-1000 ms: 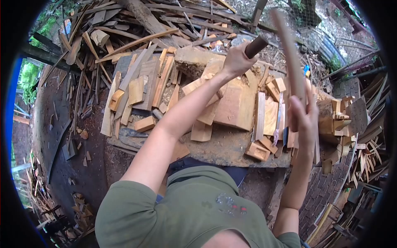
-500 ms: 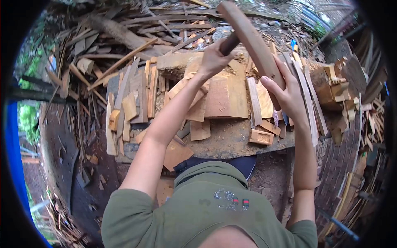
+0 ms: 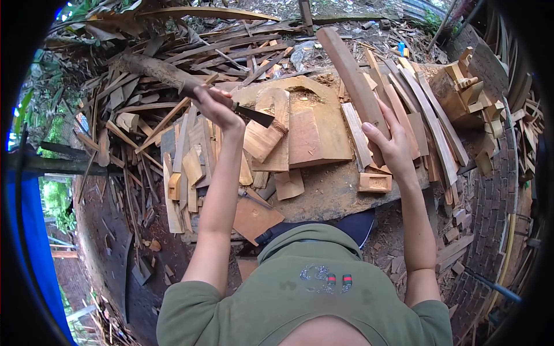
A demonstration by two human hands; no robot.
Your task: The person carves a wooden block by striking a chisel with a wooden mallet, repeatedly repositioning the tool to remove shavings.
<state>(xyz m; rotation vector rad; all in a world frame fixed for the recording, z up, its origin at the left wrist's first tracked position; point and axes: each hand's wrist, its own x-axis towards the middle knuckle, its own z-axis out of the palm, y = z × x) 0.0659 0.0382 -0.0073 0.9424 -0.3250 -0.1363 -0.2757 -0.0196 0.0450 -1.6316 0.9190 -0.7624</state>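
My left hand (image 3: 220, 109) is closed around the handle of a chisel (image 3: 257, 115). The flat dark blade points right, above a pale wooden block (image 3: 264, 140) on the bench. My right hand (image 3: 393, 144) is wrapped round the lower part of a long, slightly curved wooden bar (image 3: 350, 69), whose far end leans up and left. Between the hands lies a broad wooden board (image 3: 311, 135), with shavings around it. Near my right wrist sits a small wooden piece with a rectangular recess (image 3: 375, 183).
Wood strips lie along the left and right of the workbench (image 3: 326, 202). A thick log (image 3: 156, 69) and heaped scrap wood are behind it. More cut blocks (image 3: 476, 104) are piled at the right, beside a brick surface (image 3: 487, 202).
My left hand has swung left and down with the chisel, away from the wooden bar, and the blade now shows. My right hand still holds the bar, a little lower in view.
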